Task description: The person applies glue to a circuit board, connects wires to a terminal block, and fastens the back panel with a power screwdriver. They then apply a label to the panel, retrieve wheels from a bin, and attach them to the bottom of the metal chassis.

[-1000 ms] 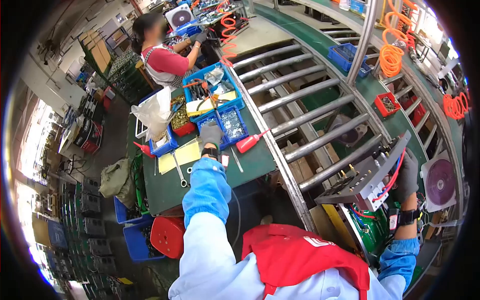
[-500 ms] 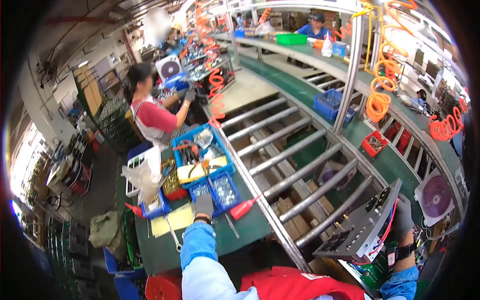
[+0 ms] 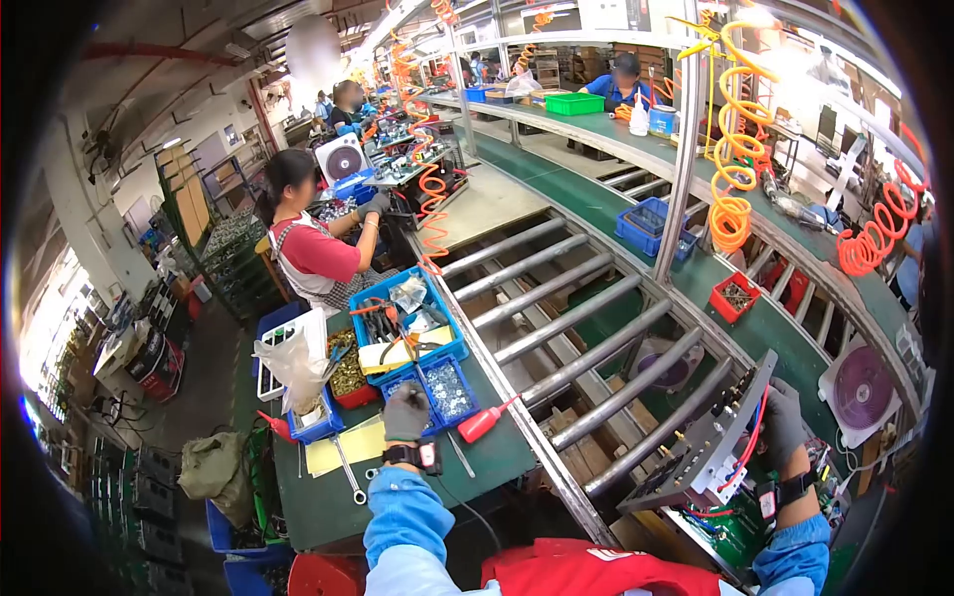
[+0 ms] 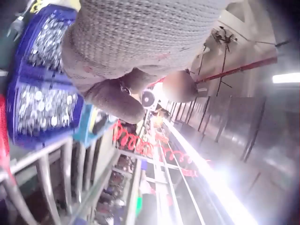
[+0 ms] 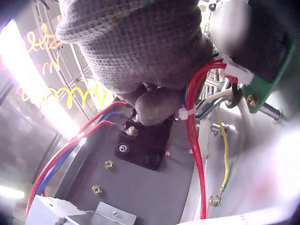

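Observation:
My gloved left hand point(image 3: 405, 412) is raised over the blue screw bins, fingers curled and thumb against the fingertips. A glint of a small metal part point(image 4: 124, 88) shows between thumb and fingers in the left wrist view; its kind is mostly hidden. Shiny small hardware point(image 4: 47, 108) fills the blue bins point(image 3: 449, 389) beside the hand. On the right, my gloved right hand point(image 3: 783, 422) is at a tilted grey metal panel point(image 3: 711, 437). Its fingertips pinch at a wire terminal point(image 5: 132, 114) on a black block point(image 5: 145, 150). Red wires point(image 5: 194, 93) and a blue one run beside the hand.
A red squeeze bottle point(image 3: 479, 425), spanner point(image 3: 348, 472) and yellow paper point(image 3: 343, 447) lie on the green table. Metal rollers point(image 3: 596, 323) separate table and panel. Beneath the panel is a green circuit board point(image 3: 730, 526). A co-worker point(image 3: 313, 238) sits at the far left.
My left hand has come up from inside the blue bin, its fingers now curled together. The head view has tilted up. My right hand has stayed at the panel.

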The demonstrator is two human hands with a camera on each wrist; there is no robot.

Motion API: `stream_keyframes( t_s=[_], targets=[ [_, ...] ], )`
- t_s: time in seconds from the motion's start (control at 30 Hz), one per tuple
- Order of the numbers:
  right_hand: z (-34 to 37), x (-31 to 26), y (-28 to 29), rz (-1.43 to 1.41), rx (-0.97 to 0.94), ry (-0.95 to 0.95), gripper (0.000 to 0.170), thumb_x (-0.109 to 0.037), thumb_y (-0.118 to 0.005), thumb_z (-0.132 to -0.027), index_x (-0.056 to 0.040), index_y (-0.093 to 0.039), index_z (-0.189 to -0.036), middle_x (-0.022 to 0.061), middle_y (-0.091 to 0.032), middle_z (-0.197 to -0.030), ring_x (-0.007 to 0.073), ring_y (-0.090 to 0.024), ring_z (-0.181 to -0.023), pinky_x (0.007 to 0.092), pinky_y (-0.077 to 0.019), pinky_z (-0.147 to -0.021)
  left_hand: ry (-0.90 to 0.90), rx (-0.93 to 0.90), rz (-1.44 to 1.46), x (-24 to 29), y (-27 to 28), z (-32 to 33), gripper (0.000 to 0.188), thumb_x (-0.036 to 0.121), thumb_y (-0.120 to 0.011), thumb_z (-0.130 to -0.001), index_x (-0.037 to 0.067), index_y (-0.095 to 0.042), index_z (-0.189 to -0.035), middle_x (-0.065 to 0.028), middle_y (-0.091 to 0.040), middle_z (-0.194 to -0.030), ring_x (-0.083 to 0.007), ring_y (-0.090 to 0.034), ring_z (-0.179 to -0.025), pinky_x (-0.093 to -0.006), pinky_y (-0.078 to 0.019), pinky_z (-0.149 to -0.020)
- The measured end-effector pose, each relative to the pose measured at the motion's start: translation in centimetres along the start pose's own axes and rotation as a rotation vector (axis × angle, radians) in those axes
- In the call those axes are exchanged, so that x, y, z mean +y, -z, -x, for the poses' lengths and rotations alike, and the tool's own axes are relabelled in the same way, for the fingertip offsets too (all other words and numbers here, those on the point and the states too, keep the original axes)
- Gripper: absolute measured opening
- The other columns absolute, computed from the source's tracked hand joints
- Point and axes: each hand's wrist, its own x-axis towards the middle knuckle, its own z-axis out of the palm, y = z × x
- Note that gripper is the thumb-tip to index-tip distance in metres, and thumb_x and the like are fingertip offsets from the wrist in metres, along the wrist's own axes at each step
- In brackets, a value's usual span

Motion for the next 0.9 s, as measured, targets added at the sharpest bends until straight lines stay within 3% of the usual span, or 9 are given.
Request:
stream_keyframes(
  t_s=[0.07, 0.13, 0.2, 0.37, 0.47, 0.53, 0.67, 0.77, 0.9],
  targets=[
    [-0.1, 0.4, -0.1, -0.004, 0.048, 0.027, 0.022, -0.016, -0.055, -0.095, -0.0046, -0.064, -0.111, -0.0005, -0.064, -0.080, 0.0065, -0.058, -0.057, 0.0214, -0.0466, -0.048, 0.339, 0.000, 0.513, 0.4, -5.2, 2.3, 0.006, 0.008, -0.063, -0.094, 0.004, -0.060, -0.091, -0.0029, -0.062, -0.087, -0.0132, -0.063, -0.080, -0.0207, -0.0503, -0.059],
    [0.7, -0.7, -0.6, 0.053, 0.062, -0.013, 0.025, -0.020, -0.055, -0.095, -0.0046, -0.064, -0.113, 0.0008, -0.064, -0.078, 0.0075, -0.059, -0.057, 0.0228, -0.0482, -0.048, 0.425, -0.080, 0.458, 0.8, -12.1, 5.9, 0.011, 0.014, -0.065, -0.095, 0.008, -0.059, -0.090, -0.0003, -0.058, -0.082, -0.0093, -0.057, -0.072, -0.0186, -0.0452, -0.054],
    [0.7, -0.6, 0.1, 0.116, 0.041, -0.042, 0.027, -0.021, -0.056, -0.095, -0.0043, -0.064, -0.114, 0.0017, -0.065, -0.077, 0.0084, -0.061, -0.058, 0.0237, -0.0500, -0.050, 0.584, -0.387, 0.498, 0.8, -18.1, 9.1, 0.010, 0.014, -0.061, -0.097, 0.006, -0.056, -0.098, 0.0010, -0.052, -0.083, -0.0065, -0.049, -0.072, -0.0162, -0.0415, -0.055],
    [-0.5, 0.2, 3.3, 0.559, 0.233, 0.346, 0.023, -0.016, -0.058, -0.091, 0.0008, -0.067, -0.104, 0.0078, -0.068, -0.080, 0.0111, -0.063, -0.064, 0.0247, -0.0507, -0.052, 0.496, -0.707, -0.005, 2.3, -32.3, 18.4, 0.027, 0.011, -0.057, -0.098, -0.003, -0.056, -0.121, -0.0049, -0.058, -0.093, -0.0058, -0.050, -0.073, -0.0153, -0.0370, -0.052],
    [5.1, -6.9, 0.6, 0.133, 0.085, 0.198, 0.024, -0.016, -0.058, -0.090, 0.0004, -0.066, -0.105, 0.0081, -0.067, -0.082, 0.0127, -0.063, -0.065, 0.0265, -0.0524, -0.056, 0.328, -0.747, -0.198, 5.2, -39.2, 25.1, 0.030, 0.013, -0.058, -0.095, -0.004, -0.060, -0.120, -0.0011, -0.058, -0.085, -0.0052, -0.050, -0.066, -0.0179, -0.0359, -0.051],
    [7.3, -8.6, -0.5, -0.002, -0.107, 0.119, 0.024, -0.017, -0.059, -0.093, 0.0026, -0.064, -0.106, 0.0093, -0.065, -0.083, 0.0152, -0.063, -0.064, 0.0282, -0.0511, -0.052, 0.177, -0.863, -0.312, 5.0, -42.0, 27.3, 0.027, 0.014, -0.058, -0.094, -0.003, -0.065, -0.114, 0.0026, -0.055, -0.076, -0.0040, -0.046, -0.061, -0.0192, -0.0328, -0.051],
    [9.3, -9.6, -1.3, -0.274, -0.440, -0.058, 0.029, -0.021, -0.058, -0.099, 0.0040, -0.062, -0.113, 0.0117, -0.067, -0.094, 0.0186, -0.065, -0.074, 0.0295, -0.0538, -0.059, 0.272, -0.875, -0.288, 5.2, -45.2, 31.1, 0.027, 0.014, -0.058, -0.093, -0.001, -0.068, -0.113, 0.0043, -0.051, -0.071, -0.0023, -0.041, -0.057, -0.0192, -0.0294, -0.051],
    [9.5, -9.5, -0.7, -0.465, -0.546, -0.077, 0.029, -0.021, -0.059, -0.098, 0.0046, -0.062, -0.112, 0.0108, -0.067, -0.092, 0.0169, -0.065, -0.071, 0.0287, -0.0528, -0.057, 0.365, -0.947, -0.262, 5.3, -45.4, 32.2, 0.030, 0.014, -0.059, -0.093, -0.001, -0.066, -0.118, 0.0055, -0.052, -0.067, -0.0010, -0.039, -0.050, -0.0185, -0.0266, -0.044],
    [9.6, -10.2, 0.5, -0.323, -0.604, -0.124, 0.027, -0.021, -0.064, -0.093, 0.0029, -0.066, -0.106, 0.0083, -0.068, -0.083, 0.0126, -0.062, -0.064, 0.0230, -0.0481, -0.054, 0.461, -1.041, -0.214, 5.7, -45.0, 32.4, 0.040, 0.018, -0.063, -0.089, -0.003, -0.062, -0.123, 0.0052, -0.056, -0.069, -0.0006, -0.040, -0.046, -0.0176, -0.0272, -0.042]
  ],
)
